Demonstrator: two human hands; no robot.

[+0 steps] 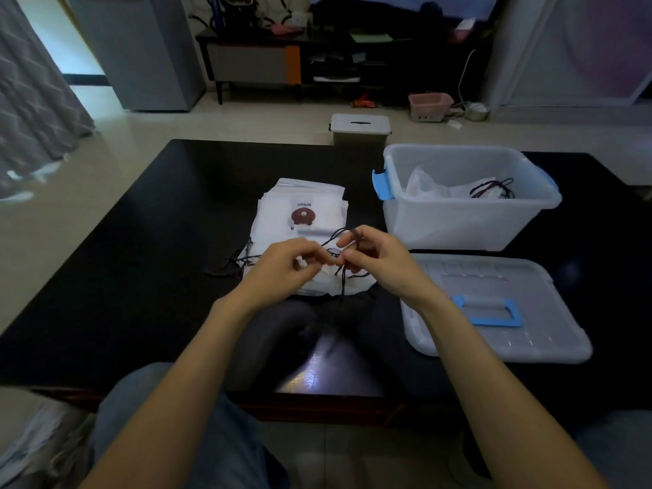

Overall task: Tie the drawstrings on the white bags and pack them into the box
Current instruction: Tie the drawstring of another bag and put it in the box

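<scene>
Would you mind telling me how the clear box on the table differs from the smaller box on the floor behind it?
The clear box stands open on the table, its lid lying beside it; the floor box is closed. The clear box is larger, with blue latches, and holds white bags. Both are plastic tubs.

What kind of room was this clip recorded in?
Probably a home living room: a low black coffee table, a TV cabinet against the far wall, a curtain and a tiled floor.

Bare forearms (no sleeves or jewellery showing) above blue denim trousers.
</scene>
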